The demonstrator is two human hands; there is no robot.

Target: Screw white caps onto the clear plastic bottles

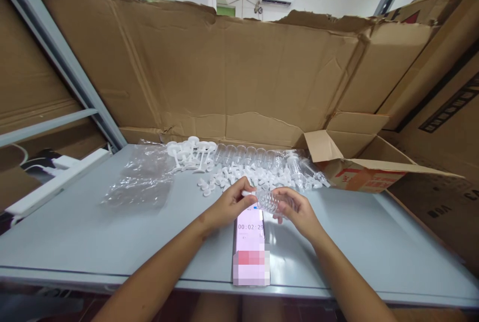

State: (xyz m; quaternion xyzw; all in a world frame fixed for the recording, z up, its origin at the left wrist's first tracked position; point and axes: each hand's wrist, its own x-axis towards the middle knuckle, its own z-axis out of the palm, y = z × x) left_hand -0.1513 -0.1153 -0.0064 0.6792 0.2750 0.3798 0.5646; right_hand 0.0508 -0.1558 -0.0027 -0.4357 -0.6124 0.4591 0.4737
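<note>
A clear ribbed plastic cylinder (268,202) lies almost level between my hands, above a phone. My right hand (295,209) is wrapped round its right end. At its left end, the thumb and fingers of my left hand (238,199) pinch a small white cap (247,193); whether it is fixed to the cylinder I cannot tell. Just beyond my hands is a loose pile of small white plastic pieces (250,175). A row of similar clear cylinders (251,155) lies behind the pile. White plunger-like pieces with round discs (202,156) stand and lie to its left.
The phone (250,242) rests on the grey table (149,242) showing a running timer. Crumpled clear plastic bags (144,177) lie at left, beside a white power strip (60,182). An open cardboard box (359,172) stands back right. Tall cardboard (239,73) closes off the back.
</note>
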